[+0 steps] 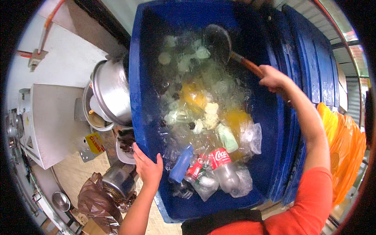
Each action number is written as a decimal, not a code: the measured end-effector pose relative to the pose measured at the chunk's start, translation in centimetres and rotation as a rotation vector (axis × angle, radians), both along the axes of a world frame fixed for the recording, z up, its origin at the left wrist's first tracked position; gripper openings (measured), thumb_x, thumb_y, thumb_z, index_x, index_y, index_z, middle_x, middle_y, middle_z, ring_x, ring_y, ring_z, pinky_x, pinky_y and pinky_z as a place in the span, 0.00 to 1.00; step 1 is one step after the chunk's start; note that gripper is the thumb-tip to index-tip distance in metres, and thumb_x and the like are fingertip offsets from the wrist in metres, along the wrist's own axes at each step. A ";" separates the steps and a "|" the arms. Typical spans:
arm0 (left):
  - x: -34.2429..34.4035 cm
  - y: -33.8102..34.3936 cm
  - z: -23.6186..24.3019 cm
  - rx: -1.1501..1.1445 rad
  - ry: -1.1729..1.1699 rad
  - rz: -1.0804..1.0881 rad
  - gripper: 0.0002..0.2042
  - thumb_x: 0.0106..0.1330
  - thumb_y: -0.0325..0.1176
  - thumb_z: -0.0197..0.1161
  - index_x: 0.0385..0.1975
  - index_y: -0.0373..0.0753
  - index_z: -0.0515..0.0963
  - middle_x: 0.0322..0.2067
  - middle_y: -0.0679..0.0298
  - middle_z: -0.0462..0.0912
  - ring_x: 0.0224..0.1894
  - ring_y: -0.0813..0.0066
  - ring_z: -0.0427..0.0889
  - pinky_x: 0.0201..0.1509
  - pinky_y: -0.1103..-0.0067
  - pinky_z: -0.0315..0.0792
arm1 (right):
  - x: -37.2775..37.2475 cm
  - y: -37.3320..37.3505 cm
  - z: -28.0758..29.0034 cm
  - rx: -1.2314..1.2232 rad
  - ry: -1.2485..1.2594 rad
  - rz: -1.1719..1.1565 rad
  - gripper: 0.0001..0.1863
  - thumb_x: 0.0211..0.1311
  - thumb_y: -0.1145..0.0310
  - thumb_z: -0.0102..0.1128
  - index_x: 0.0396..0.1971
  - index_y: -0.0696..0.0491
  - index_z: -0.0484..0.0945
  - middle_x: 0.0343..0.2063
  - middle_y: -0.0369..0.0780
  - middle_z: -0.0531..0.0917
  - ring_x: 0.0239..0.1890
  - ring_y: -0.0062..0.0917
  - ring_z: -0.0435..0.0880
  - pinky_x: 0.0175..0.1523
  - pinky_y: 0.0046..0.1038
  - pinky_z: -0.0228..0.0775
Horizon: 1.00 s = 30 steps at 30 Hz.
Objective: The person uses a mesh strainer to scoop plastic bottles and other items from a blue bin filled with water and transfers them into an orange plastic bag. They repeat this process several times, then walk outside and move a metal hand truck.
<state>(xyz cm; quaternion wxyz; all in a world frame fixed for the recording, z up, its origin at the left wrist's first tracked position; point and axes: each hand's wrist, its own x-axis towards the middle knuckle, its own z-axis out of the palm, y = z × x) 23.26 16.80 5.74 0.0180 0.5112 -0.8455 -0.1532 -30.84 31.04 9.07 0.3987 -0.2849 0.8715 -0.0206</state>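
My right hand [274, 79] is closed round the brown wooden handle [250, 66] of a tool with a curved metal head [223, 35]. The head's rounded rim is at the far end of a deep blue tub [135, 78]; its exact kind is unclear. My left hand [149, 164] is at the tub's left edge, thumb apart from the fingers, holding nothing visible. Murky water fills the tub's far part. Nearer me lie a red-labelled plastic bottle [228, 178], a red can [194, 170], a blue crumpled piece [181, 163] and clear plastic bags [250, 137].
A large metal pot [113, 92] stands left of the tub, near a bowl of dark pieces [125, 154] and a brown plastic bag [100, 199]. Blue panels [313, 55] rise on the right, with an orange plastic bag [346, 149] below them.
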 end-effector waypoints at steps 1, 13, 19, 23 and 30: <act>-0.1 -0.1 0.0 -0.034 -0.017 -0.019 0.51 0.58 0.38 0.72 0.75 0.32 0.42 0.57 0.39 0.68 0.55 0.37 0.75 0.57 0.58 0.75 | 0.2 -0.6 -0.7 -0.038 0.005 0.051 0.17 0.50 0.76 0.61 0.42 0.59 0.71 0.23 0.42 0.77 0.18 0.31 0.80 0.19 0.36 0.74; -1.0 -0.2 0.8 0.080 -0.131 0.088 0.52 0.58 0.40 0.72 0.75 0.33 0.41 0.57 0.40 0.70 0.54 0.40 0.76 0.58 0.58 0.73 | 3.1 1.9 2.8 -0.242 0.082 0.153 0.17 0.50 0.75 0.61 0.42 0.61 0.73 0.30 0.53 0.84 0.25 0.44 0.87 0.27 0.42 0.80; -0.3 0.1 1.0 -0.093 -0.072 -0.050 0.47 0.60 0.41 0.70 0.75 0.36 0.47 0.65 0.42 0.65 0.67 0.43 0.67 0.70 0.59 0.66 | 6.7 3.6 3.5 -0.195 0.021 0.209 0.18 0.52 0.74 0.60 0.43 0.62 0.70 0.29 0.55 0.84 0.24 0.43 0.87 0.29 0.42 0.81; -2.4 -0.6 -0.8 -0.532 0.139 -0.812 0.39 0.58 0.35 0.68 0.71 0.36 0.60 0.70 0.42 0.60 0.74 0.39 0.58 0.77 0.55 0.55 | 10.5 6.9 5.2 -0.173 0.074 0.319 0.18 0.51 0.71 0.62 0.42 0.60 0.71 0.33 0.57 0.84 0.38 0.54 0.86 0.44 0.49 0.78; -19.6 -13.4 -11.2 -0.173 0.135 -0.351 0.38 0.59 0.22 0.58 0.74 0.36 0.55 0.71 0.39 0.59 0.73 0.41 0.59 0.75 0.57 0.61 | 18.2 11.6 4.6 -0.107 -0.006 0.204 0.17 0.54 0.68 0.62 0.43 0.57 0.72 0.33 0.58 0.84 0.40 0.55 0.85 0.46 0.50 0.77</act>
